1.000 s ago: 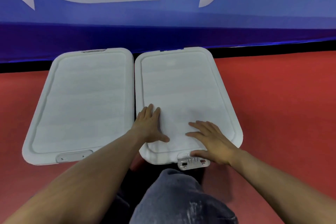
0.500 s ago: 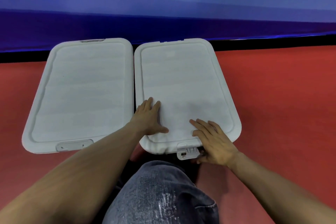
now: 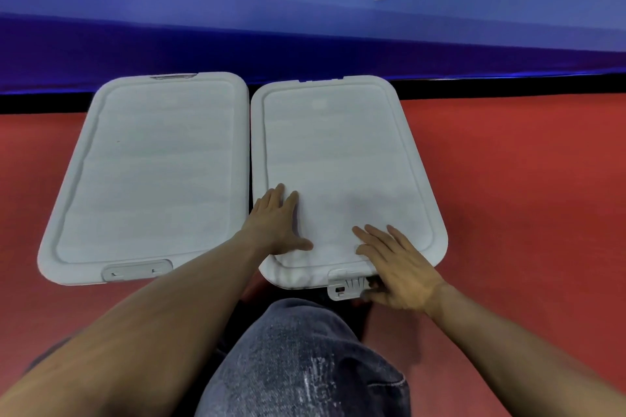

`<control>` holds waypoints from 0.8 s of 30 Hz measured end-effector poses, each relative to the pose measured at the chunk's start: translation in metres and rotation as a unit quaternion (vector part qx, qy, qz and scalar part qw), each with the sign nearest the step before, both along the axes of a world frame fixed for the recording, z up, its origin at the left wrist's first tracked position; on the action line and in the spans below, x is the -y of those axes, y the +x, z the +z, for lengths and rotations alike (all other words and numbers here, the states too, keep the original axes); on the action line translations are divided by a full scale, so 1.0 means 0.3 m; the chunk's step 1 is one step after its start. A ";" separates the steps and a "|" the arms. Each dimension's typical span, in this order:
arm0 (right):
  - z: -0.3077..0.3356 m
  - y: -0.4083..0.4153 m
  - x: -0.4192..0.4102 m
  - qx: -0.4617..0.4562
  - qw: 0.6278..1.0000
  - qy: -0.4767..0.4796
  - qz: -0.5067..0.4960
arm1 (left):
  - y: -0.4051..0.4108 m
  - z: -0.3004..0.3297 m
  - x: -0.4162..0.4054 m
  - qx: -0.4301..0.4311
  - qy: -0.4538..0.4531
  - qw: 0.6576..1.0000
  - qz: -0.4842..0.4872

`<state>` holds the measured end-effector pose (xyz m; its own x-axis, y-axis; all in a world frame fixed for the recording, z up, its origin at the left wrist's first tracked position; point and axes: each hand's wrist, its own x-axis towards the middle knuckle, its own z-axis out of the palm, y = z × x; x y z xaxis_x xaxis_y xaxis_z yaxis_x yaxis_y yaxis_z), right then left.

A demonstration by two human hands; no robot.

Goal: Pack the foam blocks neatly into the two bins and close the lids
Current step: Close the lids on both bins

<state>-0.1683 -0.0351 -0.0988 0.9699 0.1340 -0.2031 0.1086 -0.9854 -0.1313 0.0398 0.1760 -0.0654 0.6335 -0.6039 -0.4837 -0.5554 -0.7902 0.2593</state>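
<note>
Red floor (image 3: 525,179) lies open to the right. Two lidded bins sit almost touching, the left bin (image 3: 149,176) against the blue wall (image 3: 305,34). Left hand (image 3: 276,223) lies flat on the right bin (image 3: 342,159), fingers straight. Right hand (image 3: 399,267) rests spread at the near edge, thumb on the latch (image 3: 347,288). Foam blocks hidden.

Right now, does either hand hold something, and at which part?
Left hand holds nothing; it lies flat on the right bin's lid. Right hand rests on the lid's near edge, thumb at the front latch; a grip cannot be told.
</note>
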 end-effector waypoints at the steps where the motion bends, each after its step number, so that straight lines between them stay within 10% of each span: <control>1: -0.002 -0.002 -0.003 -0.015 1.000 -0.014 0.007 | 0.000 -0.002 -0.001 -0.002 0.001 1.000 -0.001; 14: -0.024 0.000 -0.026 -0.017 0.998 -0.054 0.016 | 0.004 -0.014 -0.003 -0.003 -0.002 1.000 0.002; 24: 0.012 0.036 0.080 -0.073 0.974 0.206 -0.055 | 0.002 -0.010 -0.005 -0.001 -0.007 1.000 0.000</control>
<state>-0.1576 -0.0592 -0.0952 0.9479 0.1310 -0.2904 -0.0433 -0.8502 -0.5248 0.0403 0.1776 -0.0685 0.6328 -0.6106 -0.4762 -0.5545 -0.7866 0.2718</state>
